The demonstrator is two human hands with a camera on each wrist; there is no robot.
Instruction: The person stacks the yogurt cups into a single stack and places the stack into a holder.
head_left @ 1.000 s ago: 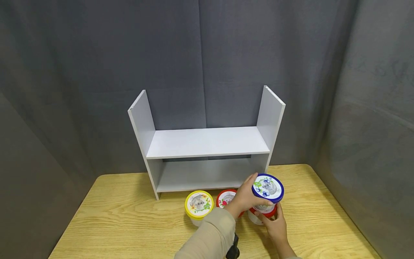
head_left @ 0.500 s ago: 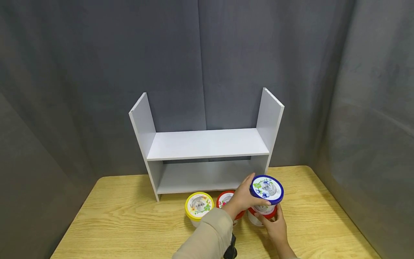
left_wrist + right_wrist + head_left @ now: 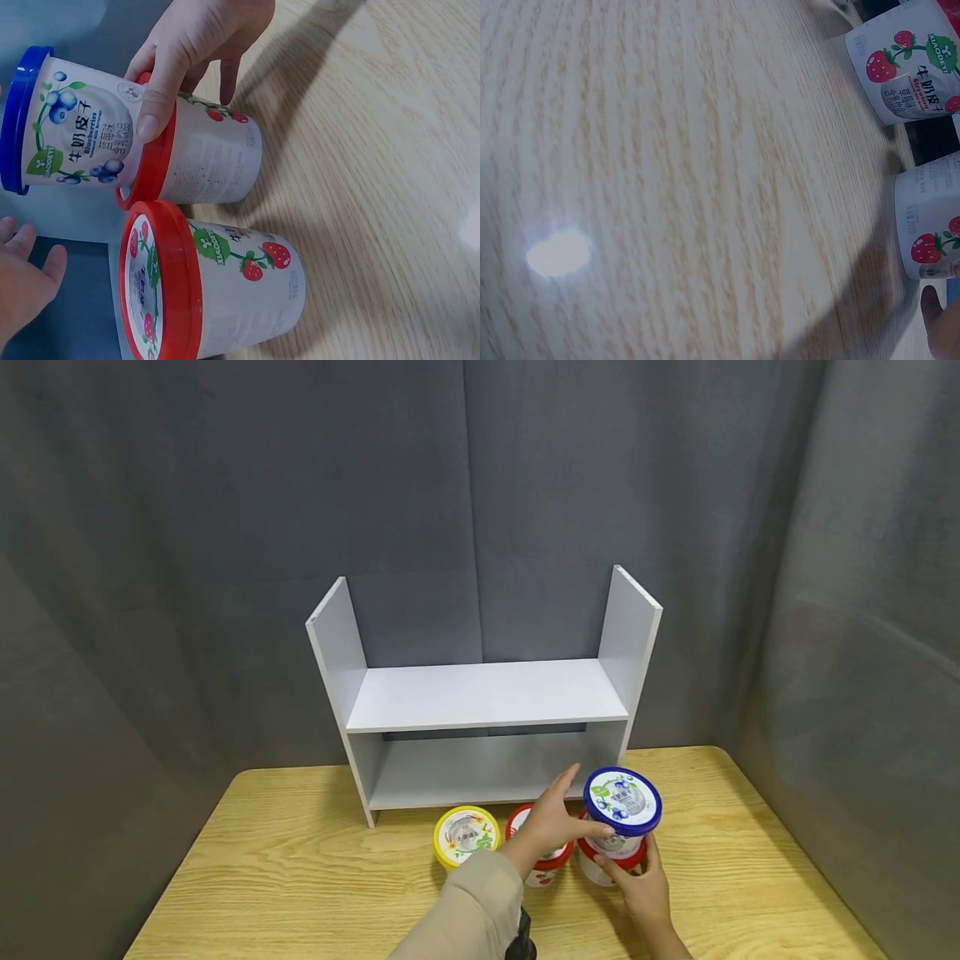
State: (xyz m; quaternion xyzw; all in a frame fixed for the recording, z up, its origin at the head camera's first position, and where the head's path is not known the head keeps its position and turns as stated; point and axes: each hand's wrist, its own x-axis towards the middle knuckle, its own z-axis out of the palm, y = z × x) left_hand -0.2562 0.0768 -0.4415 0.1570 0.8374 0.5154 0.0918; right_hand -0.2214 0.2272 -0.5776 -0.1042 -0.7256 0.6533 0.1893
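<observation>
Blue-lidded tub (image 3: pixel 622 803), one; red-lidded tubs (image 3: pixel 217 283), two, right hand (image 3: pixel 645 893) gripping one; yellow-lidded tub (image 3: pixel 467 835), one, base behind sleeve (image 3: pixel 468 906); left hand (image 3: pixel 551 822) spread.

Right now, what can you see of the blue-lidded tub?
The blue-lidded tub looks like paper or plastic: white body and lid top, both printed with blueberries and green leaves, blue rim. It's closed, lid up, apparently resting on a red-lidded tub gripped by the right hand near the white shelf. That thumb overlaps the upper tub's base; the left hand is beside it, contact unclear.
</observation>
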